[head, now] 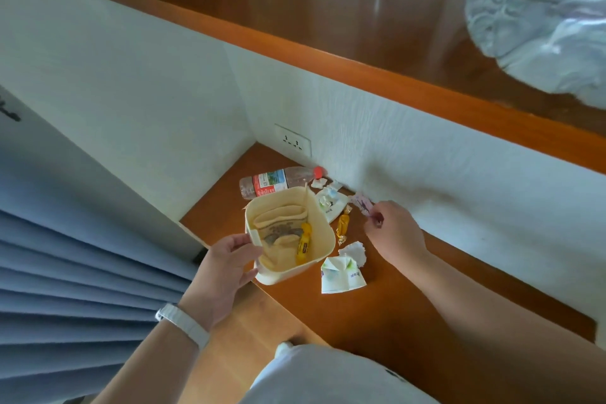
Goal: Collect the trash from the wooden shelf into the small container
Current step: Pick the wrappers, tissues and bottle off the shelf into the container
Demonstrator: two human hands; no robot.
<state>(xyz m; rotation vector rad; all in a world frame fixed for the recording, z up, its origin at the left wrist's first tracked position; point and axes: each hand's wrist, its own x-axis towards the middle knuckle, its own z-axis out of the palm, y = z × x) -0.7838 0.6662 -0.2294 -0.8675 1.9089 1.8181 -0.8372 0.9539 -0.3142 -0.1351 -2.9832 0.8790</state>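
Head view, collection under way. The left hand (226, 269) grips the small container (282, 275) at its near rim, thumb inside and fingers (249, 274) curled under the wall, holding it tilted at the front edge of the wooden shelf (426, 305). The right hand (393, 229) has its fingers (377, 218) pinched together on a pink wrapper (360, 203) at the foot of the wall. A yellow sachet (303, 244) and some beige pieces already lie inside the container.

Handling, as judged: the wrapper is thin, nearly weightless film, limp and probably slick; a fingertip pinch at one edge suits it. The orange candy wrapper (343, 225), crumpled paper (354, 251) and white packet (341, 275) just beside the container should behave alike, light and crushable. The plastic bottle (275, 182), lying on its side behind the container with a red cap, looks empty; it is stiffer, apt to roll, and best taken round the body. It may not fit.

Setting: the shelf is polished wood, smooth, likely to let litter slide. A wall socket (292, 141) sits above its back corner; an upper wooden ledge (295, 10) carries a plastic bag (541, 10); a blue curtain (65, 256) hangs at left.
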